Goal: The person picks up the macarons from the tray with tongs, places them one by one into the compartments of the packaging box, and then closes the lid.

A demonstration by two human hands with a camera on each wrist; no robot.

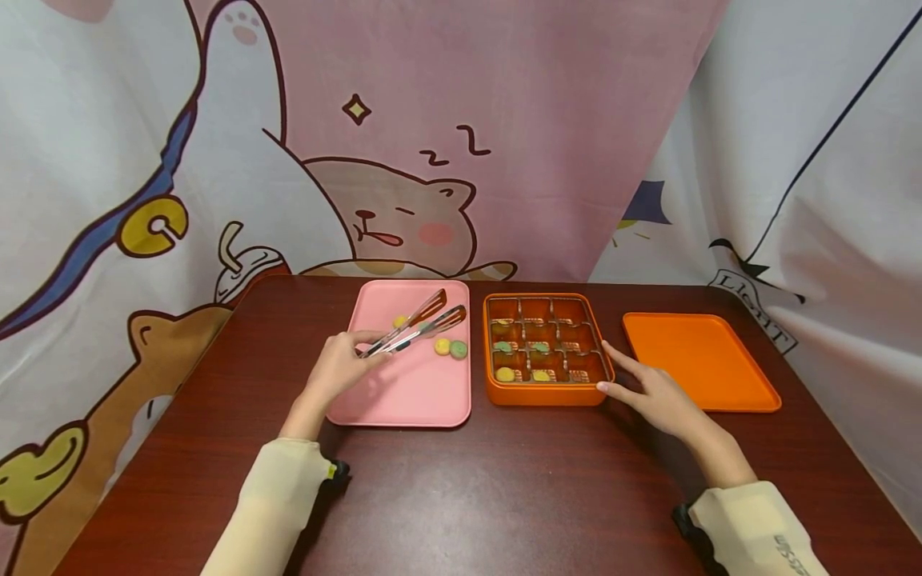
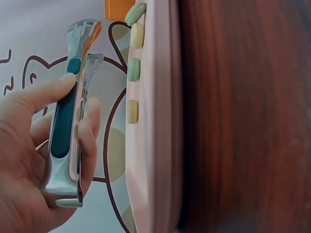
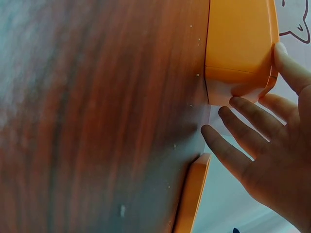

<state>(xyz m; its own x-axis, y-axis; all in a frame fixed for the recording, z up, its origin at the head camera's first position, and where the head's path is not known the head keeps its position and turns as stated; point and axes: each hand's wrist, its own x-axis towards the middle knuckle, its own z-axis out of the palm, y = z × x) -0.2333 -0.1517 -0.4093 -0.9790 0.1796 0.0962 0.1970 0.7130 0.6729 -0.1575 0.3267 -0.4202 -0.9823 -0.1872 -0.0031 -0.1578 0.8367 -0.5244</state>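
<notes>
My left hand (image 1: pixel 338 370) holds metal tongs (image 2: pixel 73 116) with dark green grips, thumb on one arm and fingers on the other. Their tips stand apart above a pink tray (image 1: pixel 403 400), with nothing between them. Small yellow and green macarons lie on that tray, among them a yellow macaron (image 1: pixel 442 346) and a green macaron (image 1: pixel 458 350). My right hand (image 1: pixel 651 396) touches the near right corner of an orange box (image 1: pixel 547 394), fingers extended, thumb at the rim. Inside the box, a clear divider forms a grid of compartments; yellow macarons (image 1: pixel 505 374) and green macarons (image 1: pixel 503 346) sit in some.
A flat orange lid (image 1: pixel 699 360) lies on the table to the right of the box. The dark wooden table (image 1: pixel 504 488) extends in front of the tray and box. A cartoon-printed cloth (image 1: pixel 432 96) hangs behind the table and along its sides.
</notes>
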